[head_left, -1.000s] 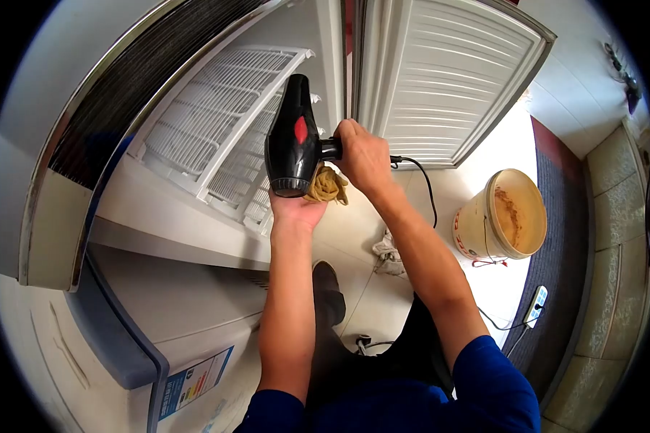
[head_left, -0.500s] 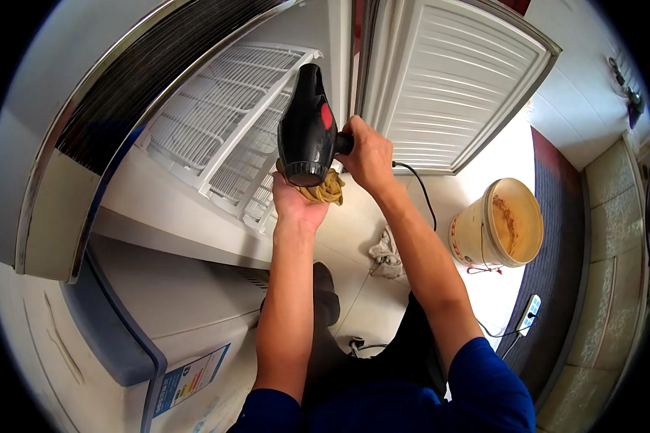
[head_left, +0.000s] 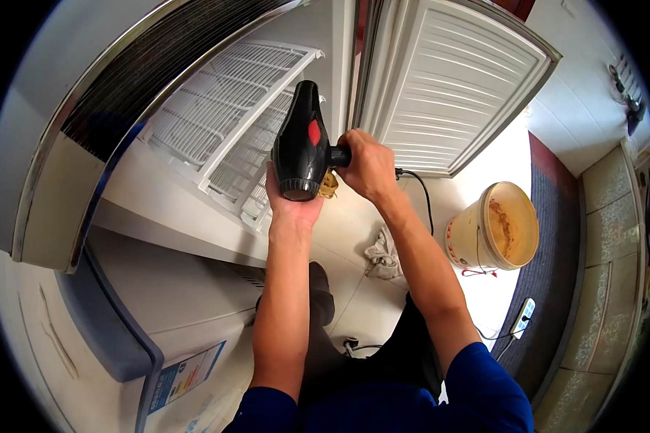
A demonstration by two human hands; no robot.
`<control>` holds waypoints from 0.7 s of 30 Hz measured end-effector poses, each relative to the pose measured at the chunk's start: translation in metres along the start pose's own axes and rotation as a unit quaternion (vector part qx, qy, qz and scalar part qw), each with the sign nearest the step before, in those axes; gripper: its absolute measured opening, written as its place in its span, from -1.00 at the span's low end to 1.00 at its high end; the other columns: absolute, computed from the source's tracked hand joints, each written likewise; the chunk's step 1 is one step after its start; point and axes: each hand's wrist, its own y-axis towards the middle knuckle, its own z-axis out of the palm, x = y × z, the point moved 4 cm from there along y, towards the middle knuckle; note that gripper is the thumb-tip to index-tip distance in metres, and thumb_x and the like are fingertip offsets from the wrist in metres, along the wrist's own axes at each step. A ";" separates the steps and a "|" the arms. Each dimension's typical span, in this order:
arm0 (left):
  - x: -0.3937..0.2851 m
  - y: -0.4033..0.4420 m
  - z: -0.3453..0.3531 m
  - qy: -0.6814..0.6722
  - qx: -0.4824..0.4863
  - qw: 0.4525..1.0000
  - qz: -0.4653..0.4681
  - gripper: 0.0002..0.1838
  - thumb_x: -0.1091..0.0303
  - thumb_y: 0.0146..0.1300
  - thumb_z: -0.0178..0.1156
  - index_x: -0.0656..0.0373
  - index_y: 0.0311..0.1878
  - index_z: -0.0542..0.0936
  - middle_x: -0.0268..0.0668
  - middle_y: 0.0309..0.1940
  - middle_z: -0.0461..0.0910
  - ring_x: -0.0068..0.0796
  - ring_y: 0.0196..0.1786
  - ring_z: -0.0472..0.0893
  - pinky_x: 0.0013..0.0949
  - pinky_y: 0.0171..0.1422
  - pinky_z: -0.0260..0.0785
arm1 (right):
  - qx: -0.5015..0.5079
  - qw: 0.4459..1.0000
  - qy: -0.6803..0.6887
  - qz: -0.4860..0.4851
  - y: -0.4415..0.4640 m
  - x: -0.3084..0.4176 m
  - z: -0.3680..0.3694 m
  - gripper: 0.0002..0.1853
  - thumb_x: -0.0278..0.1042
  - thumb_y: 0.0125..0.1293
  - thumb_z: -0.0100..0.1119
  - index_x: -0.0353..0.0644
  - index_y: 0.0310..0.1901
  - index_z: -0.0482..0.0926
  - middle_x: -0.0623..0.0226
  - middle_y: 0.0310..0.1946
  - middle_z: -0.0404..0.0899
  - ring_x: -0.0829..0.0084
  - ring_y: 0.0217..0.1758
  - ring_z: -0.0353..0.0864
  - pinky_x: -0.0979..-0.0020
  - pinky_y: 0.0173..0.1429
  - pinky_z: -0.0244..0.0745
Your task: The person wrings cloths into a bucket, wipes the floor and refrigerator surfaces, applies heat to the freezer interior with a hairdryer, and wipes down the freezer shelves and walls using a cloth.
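Tiled floor [head_left: 345,252], bucket [head_left: 468,232] near mat [head_left: 556,242] edge. Our right hand [head_left: 366,166] grasps the hair dryer [head_left: 296,159], jutting left; left hand [head_left: 294,211] half-hidden behind it, we can't tell its grip.

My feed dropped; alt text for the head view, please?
The right hand grips a black hair dryer by its handle at an open refrigerator with white racks. The left hand and a mustard cloth are partly hidden behind it. A bucket stands at right.

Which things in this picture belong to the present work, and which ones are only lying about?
Likely in use:
hair dryer, in the right hand
yellowish cloth, at the left hand
white racks

Seemingly idle:
bucket
crumpled rag
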 end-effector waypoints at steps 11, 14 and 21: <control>-0.006 0.009 -0.009 0.029 0.015 0.999 0.018 -0.36 -0.19 0.62 -0.39 -0.05 0.35 0.55 -0.28 0.25 0.63 -0.27 0.30 0.61 -0.08 0.44 0.46 | -0.033 0.999 0.013 0.013 -0.008 0.000 0.007 -0.58 -0.34 -0.01 0.60 -0.18 -0.20 0.52 0.16 -0.28 0.64 0.02 -0.20 0.67 0.10 -0.17 0.56; -0.005 0.008 -0.008 0.046 0.029 0.998 0.025 -0.35 -0.20 0.63 -0.41 -0.06 0.36 0.54 -0.30 0.26 0.62 -0.27 0.30 0.61 -0.08 0.44 0.46 | -0.048 0.999 0.003 0.002 -0.009 -0.001 0.008 -0.61 -0.33 0.02 0.56 -0.16 -0.24 0.49 0.22 -0.31 0.61 0.08 -0.18 0.66 0.12 -0.21 0.56; -0.003 0.008 -0.010 0.040 0.028 0.998 0.028 -0.33 -0.23 0.64 -0.42 -0.04 0.39 0.51 -0.30 0.28 0.61 -0.29 0.32 0.59 -0.10 0.47 0.43 | -0.059 0.998 0.006 -0.011 -0.009 -0.001 0.005 -0.64 -0.37 0.02 0.53 -0.15 -0.24 0.49 0.26 -0.34 0.58 0.12 -0.17 0.65 0.12 -0.19 0.56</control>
